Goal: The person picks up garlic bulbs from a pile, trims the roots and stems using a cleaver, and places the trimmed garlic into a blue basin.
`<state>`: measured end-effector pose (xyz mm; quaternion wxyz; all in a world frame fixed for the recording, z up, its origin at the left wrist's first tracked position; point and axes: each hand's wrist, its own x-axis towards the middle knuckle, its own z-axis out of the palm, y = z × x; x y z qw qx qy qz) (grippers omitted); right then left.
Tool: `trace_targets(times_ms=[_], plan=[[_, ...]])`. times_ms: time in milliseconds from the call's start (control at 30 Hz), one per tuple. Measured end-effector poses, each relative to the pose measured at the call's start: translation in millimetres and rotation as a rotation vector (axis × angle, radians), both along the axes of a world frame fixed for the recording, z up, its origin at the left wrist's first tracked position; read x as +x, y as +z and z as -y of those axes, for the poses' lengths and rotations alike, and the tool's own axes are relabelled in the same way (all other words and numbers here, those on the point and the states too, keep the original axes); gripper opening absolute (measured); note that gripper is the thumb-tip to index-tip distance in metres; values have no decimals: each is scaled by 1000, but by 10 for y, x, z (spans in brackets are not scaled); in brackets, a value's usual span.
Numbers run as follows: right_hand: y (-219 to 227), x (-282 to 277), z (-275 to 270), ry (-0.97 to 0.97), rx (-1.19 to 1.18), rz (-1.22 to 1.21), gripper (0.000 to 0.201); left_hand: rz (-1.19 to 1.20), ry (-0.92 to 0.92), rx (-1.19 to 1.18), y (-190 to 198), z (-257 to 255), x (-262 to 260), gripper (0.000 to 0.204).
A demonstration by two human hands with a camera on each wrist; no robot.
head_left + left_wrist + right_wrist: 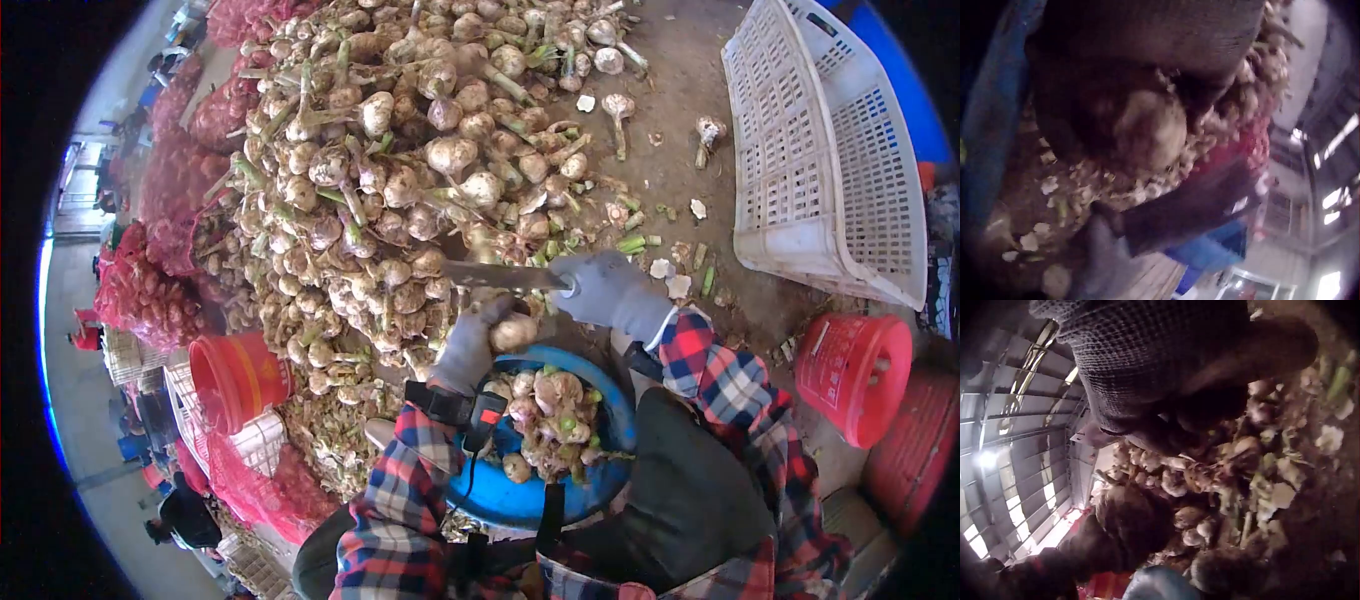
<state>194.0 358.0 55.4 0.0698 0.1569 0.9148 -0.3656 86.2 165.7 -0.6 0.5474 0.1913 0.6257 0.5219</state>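
My left hand, in a grey glove, holds a garlic bulb above the blue basin. In the left wrist view that bulb shows pale under the dark glove. My right hand, also gloved, grips a knife by its handle. Its broad knife blade points left, just beyond the bulb. Cut garlic bulbs lie in the basin between my legs. A large heap of garlic with stems spreads out in front of both hands.
A white plastic crate stands at the right, with a red bucket nearer me. Another red bucket sits at the left, near red mesh sacks. Stem pieces and peels litter the floor.
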Motion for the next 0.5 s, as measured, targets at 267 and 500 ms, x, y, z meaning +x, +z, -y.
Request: trace_targets(times_ms=[267, 500], plan=[[-671, 380, -551, -15, 177, 575, 29, 157, 203, -98, 688, -208, 7, 23], [-346, 307, 65, 80, 128, 58, 25, -583, 194, 5, 202, -146, 260, 51]])
